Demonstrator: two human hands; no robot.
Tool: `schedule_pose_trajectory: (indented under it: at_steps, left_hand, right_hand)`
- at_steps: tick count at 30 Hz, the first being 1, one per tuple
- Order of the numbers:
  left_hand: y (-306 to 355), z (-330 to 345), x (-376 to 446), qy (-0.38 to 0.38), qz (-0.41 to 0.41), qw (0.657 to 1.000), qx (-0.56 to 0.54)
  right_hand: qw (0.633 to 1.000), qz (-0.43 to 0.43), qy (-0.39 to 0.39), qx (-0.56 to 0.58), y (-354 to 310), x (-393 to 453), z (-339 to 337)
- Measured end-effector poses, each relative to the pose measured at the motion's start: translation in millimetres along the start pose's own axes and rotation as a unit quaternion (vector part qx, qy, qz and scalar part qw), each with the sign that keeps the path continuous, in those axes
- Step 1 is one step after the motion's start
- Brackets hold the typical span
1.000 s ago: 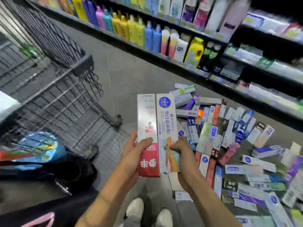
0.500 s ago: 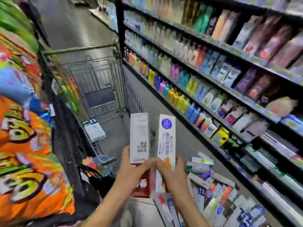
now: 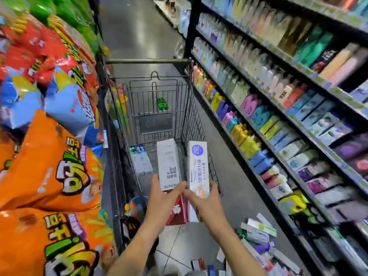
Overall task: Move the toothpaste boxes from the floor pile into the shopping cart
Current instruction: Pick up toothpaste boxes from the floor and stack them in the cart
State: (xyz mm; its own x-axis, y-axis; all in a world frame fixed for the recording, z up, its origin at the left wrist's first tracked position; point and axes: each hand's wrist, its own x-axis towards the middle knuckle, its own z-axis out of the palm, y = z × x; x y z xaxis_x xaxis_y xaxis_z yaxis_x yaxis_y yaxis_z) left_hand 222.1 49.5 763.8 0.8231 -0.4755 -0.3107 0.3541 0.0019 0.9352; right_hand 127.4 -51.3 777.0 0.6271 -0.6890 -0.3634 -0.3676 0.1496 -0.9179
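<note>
My left hand [image 3: 162, 200] grips a white and red toothpaste box [image 3: 168, 166] by its lower half. My right hand [image 3: 207, 202] grips a white and blue toothpaste box [image 3: 198, 168] beside it. Both boxes stand upright over the near end of the wire shopping cart [image 3: 191, 120]. Inside the cart, a pale toothpaste box [image 3: 140, 158] lies on the bottom. Part of the floor pile of toothpaste boxes [image 3: 256, 234] shows at the lower right.
Orange, blue and red snack bags [image 3: 49, 166] fill the shelf on the left, close against the cart. Shelves of bottles and boxes [image 3: 278, 108] run along the right. A dark bag [image 3: 129, 228] sits by the cart's near left corner. The grey aisle floor stretches ahead.
The view swung up from the floor pile to the cart. Both hands carried the two boxes forward and left, over the cart's near end, and the boxes have drawn slightly apart.
</note>
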Motion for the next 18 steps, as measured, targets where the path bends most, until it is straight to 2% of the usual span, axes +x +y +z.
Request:
schedule_pose_trajectory:
  at_steps: [7, 13, 18]
  left_hand:
    - [-28.5, 2.2, 72.3, 0.124, -0.029, 0.991, 0.034]
    - [-41.2, 10.7, 162.8, 0.191, -0.082, 0.971, 0.120]
    - [-49.5, 20.6, 242.0, 0.210, -0.143, 0.944, 0.210]
  right_hand:
    - [0.997, 0.027, -0.037, -0.060, 0.5, 96.1, 15.9]
    - [0.990, 0.038, -0.095, -0.098, 16.4, 209.8, 30.9]
    - [0.983, 0.064, -0.129, -0.117, 33.3, 300.2, 40.2]
